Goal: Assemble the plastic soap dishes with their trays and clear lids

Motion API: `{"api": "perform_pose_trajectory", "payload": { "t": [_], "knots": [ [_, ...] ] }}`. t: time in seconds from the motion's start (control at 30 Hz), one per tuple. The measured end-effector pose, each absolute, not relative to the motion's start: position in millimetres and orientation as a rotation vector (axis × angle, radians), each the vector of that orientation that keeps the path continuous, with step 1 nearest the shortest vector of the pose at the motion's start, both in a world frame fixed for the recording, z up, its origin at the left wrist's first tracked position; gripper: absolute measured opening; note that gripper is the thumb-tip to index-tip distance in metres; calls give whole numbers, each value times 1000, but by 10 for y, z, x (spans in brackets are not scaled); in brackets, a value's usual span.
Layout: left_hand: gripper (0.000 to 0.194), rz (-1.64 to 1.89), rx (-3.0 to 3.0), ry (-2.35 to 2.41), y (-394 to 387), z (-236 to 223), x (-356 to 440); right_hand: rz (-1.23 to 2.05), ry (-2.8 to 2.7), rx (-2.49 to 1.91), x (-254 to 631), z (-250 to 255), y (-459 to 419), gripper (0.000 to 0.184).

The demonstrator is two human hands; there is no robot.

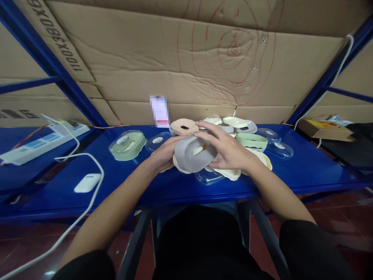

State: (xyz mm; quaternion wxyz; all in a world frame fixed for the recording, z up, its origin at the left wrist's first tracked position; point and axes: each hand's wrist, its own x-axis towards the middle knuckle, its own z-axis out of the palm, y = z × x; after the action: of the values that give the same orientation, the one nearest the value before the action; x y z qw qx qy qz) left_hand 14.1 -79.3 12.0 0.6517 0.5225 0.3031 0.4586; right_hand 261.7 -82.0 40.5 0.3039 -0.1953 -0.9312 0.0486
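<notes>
Blue steel shelf (pixel 294 179) before corrugated cardboard (pixel 145 58): left hand (pixel 166 153) and right hand (pixel 225 146), both spread, cup a matte grey oval plastic box (pixel 190 153); cream lids (pixel 229 174) beneath it, partly hidden.

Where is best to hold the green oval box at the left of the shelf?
Grip the green oval box by its long edges from the front and above: it lies flat on the blue shelf, and its narrow width suits the fingers. A clear lid sits close at its right end, so avoid that side.
</notes>
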Motion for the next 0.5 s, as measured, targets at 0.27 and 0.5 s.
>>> {"api": "perform_pose_trajectory", "payload": {
  "t": [0.27, 0.5],
  "knots": [
    [60, 1130, 1193, 620, -799, 154, 123, 130, -2419, -579, 2575, 314, -819, 110],
    [39, 1330, 1223, 510, -823, 162, 127, 145, -2143, -761, 2507, 134, -677, 118]
  ]
}}
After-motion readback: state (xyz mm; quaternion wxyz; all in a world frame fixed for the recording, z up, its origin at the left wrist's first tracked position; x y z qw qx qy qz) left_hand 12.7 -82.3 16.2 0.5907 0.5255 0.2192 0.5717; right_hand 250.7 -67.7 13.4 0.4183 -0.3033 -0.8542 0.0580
